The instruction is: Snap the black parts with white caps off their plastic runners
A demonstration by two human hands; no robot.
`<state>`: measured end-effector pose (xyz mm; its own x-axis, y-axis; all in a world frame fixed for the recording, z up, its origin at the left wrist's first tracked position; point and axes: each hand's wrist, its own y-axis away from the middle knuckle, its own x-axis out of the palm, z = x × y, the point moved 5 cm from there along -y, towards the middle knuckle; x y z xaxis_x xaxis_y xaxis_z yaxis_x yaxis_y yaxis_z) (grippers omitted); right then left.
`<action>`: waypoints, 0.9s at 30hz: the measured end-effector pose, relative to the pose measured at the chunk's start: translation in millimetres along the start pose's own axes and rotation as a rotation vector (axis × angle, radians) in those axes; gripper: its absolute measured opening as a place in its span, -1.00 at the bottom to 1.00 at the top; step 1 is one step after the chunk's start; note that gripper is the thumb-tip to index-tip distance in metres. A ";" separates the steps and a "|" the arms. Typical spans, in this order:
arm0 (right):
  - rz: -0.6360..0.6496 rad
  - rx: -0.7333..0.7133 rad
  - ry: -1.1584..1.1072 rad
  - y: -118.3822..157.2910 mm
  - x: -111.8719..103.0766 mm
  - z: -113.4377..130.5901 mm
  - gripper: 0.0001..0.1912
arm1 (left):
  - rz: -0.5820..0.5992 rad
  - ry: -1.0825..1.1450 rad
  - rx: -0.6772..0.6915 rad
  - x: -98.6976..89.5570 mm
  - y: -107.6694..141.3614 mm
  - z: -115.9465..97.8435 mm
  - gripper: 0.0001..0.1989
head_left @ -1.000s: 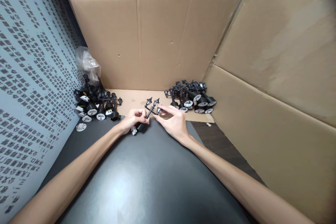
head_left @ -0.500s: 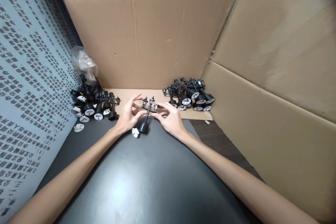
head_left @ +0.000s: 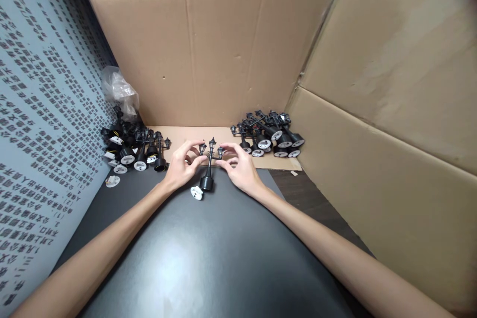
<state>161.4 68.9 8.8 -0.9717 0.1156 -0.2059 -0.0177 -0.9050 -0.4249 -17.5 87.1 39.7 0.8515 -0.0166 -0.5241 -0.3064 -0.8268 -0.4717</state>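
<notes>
Between my hands is a black miniature street lamp [head_left: 209, 171] with three lanterns and a round base toward me. My left hand [head_left: 181, 165] is closed, thumb and index finger on the left lantern. The right lantern is pinched by my right hand [head_left: 240, 166], its fingertips partly hiding that side. A white round base cover [head_left: 197, 193] hangs or lies beside the lamp's base, tilted; whether it touches the dark table [head_left: 223, 238] I cannot tell.
More black lamps with white bases [head_left: 128, 151] are heaped at the left, with a loose white disc [head_left: 112, 181] in front and a clear plastic bag [head_left: 121, 92] above. Another lamp pile [head_left: 270, 136] lies at the right. Cardboard walls [head_left: 231, 54] stand behind and to the right.
The lamp has turned from leaning to nearly straight, its base swinging slightly right. The white cover has shifted right and a little toward me. My left fingers have closed down onto the left lantern.
</notes>
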 end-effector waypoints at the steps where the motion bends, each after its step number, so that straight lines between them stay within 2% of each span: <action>1: 0.002 -0.004 -0.003 0.0 -0.3 0.5 -0.62 | 0.000 0.010 -0.007 0.3 0.0 0.4 -0.65; 19: 0.032 -0.091 -0.047 1.5 1.0 -3.4 -0.71 | -0.028 -0.074 0.079 4.4 4.3 -5.2 -0.73; 27: 0.039 -0.099 -0.039 1.8 1.9 -3.8 -0.71 | -0.032 -0.096 0.119 5.4 3.9 -0.2 -0.74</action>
<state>160.4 69.1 4.3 -0.9797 0.0630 -0.1904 0.0421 -0.8637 -0.5023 -14.1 83.7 35.2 0.8186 0.0677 -0.5704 -0.3328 -0.7535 -0.5670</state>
